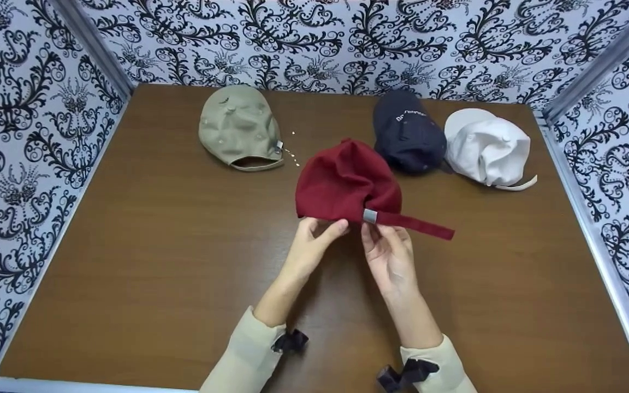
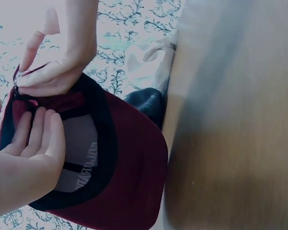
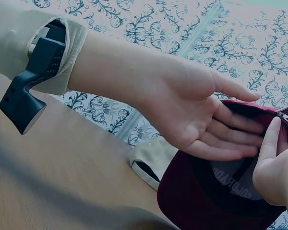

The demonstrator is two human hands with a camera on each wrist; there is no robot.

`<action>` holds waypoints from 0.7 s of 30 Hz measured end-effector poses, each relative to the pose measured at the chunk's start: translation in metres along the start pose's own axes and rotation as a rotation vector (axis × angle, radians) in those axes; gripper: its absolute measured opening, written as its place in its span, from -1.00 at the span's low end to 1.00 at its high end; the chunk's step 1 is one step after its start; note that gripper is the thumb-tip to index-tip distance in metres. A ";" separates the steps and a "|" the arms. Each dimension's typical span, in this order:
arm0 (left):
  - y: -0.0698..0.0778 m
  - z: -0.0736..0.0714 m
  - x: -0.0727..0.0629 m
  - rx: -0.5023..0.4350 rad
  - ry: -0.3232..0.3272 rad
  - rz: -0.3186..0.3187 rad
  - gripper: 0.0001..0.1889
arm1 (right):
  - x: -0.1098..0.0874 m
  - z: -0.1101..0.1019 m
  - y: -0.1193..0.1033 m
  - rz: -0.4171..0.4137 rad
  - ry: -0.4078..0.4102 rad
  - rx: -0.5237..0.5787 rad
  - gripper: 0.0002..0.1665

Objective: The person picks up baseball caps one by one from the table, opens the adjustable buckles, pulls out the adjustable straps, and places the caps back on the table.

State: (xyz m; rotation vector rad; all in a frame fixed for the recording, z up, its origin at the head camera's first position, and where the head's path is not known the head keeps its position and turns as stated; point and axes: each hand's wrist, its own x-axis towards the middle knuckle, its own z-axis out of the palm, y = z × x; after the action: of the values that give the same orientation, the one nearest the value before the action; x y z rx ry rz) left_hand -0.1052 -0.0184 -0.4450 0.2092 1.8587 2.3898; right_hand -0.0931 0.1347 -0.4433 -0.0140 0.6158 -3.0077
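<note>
A dark red cap (image 1: pixel 347 183) is held up off the table, its back strap and metal buckle (image 1: pixel 369 215) turned toward me. The strap's loose end (image 1: pixel 423 225) sticks out to the right. My left hand (image 1: pixel 314 243) grips the cap's rear edge, thumb outside and fingers inside, as the left wrist view shows the fingers (image 2: pixel 43 136) within the crown. My right hand (image 1: pixel 393 256) pinches the strap by the buckle. Dark lining and pale lettering (image 2: pixel 86 167) show inside the cap, its brim (image 2: pixel 139 167) pointing away.
An olive cap (image 1: pixel 241 125) lies at the back left of the brown table (image 1: pixel 156 262). Toward the back right are a navy cap (image 1: pixel 410 136) and a white cap (image 1: pixel 489 144), side by side. Patterned walls (image 1: pixel 314 43) enclose the back and sides.
</note>
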 end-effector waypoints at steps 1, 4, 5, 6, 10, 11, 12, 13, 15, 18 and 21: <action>0.001 0.001 0.000 -0.037 0.009 -0.008 -0.73 | 0.000 0.000 0.000 0.000 0.005 -0.012 -0.84; 0.003 0.003 0.000 -0.120 0.029 -0.020 -0.76 | -0.001 0.001 0.002 0.001 0.023 -0.049 -0.81; 0.003 0.004 0.000 -0.135 0.036 -0.020 -0.77 | -0.001 0.002 0.002 0.003 0.033 -0.060 -0.81; 0.003 0.005 0.001 -0.151 0.046 -0.023 -0.79 | -0.002 0.003 0.002 0.005 0.044 -0.069 -0.80; 0.005 0.008 0.002 -0.179 0.085 -0.036 -0.85 | -0.003 0.004 0.003 0.014 0.084 -0.103 -0.85; 0.005 0.009 0.002 -0.184 0.095 -0.041 -0.86 | -0.003 0.004 0.003 0.015 0.092 -0.112 -0.86; 0.006 0.009 0.002 -0.188 0.104 -0.047 -0.88 | -0.003 0.005 0.003 0.015 0.100 -0.120 -0.87; 0.006 0.010 0.003 -0.189 0.112 -0.050 -0.89 | -0.003 0.005 0.004 0.014 0.105 -0.128 -0.87; 0.006 0.010 0.003 -0.200 0.126 -0.059 -0.92 | -0.003 0.005 0.004 0.012 0.109 -0.137 -0.88; 0.006 0.011 0.003 -0.224 0.138 -0.070 -0.94 | -0.003 0.005 0.005 0.008 0.111 -0.151 -0.87; 0.007 0.012 0.003 -0.255 0.146 -0.081 -0.94 | -0.004 0.006 0.006 0.004 0.117 -0.156 -0.86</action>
State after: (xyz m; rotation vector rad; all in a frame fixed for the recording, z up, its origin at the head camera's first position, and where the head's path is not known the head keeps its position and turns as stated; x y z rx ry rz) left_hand -0.1060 -0.0083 -0.4356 -0.0627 1.5575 2.6141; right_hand -0.0891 0.1270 -0.4401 0.1550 0.8589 -2.9646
